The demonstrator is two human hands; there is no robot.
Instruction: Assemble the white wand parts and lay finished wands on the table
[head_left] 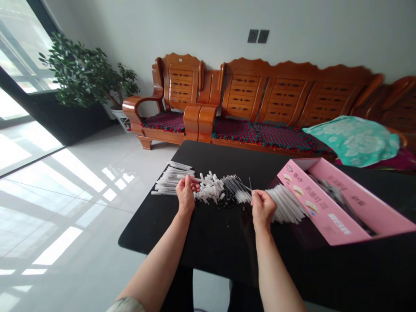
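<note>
My left hand [186, 193] is closed in a pinch on a white pen barrel [196, 179], its tip pointing right. Beneath and left of it lie several white pen barrels [169, 178] in a loose stack. My right hand [262, 209] pinches the end of a thin pen refill [246, 187]. Between the hands are a heap of short white pen caps [210, 187], small black plugs [226, 199] and a row of dark-tipped refills [235, 189]. Just right of my right hand is a pile of whitish tubes [286, 203], partly hidden by it.
All this lies on a black table [214, 242]. A pink open box [325, 203] with grey and dark items inside stands at the right. Behind the table is a wooden sofa [282, 93] with a turquoise cloth [360, 138]. A potted plant [87, 73] stands at the left.
</note>
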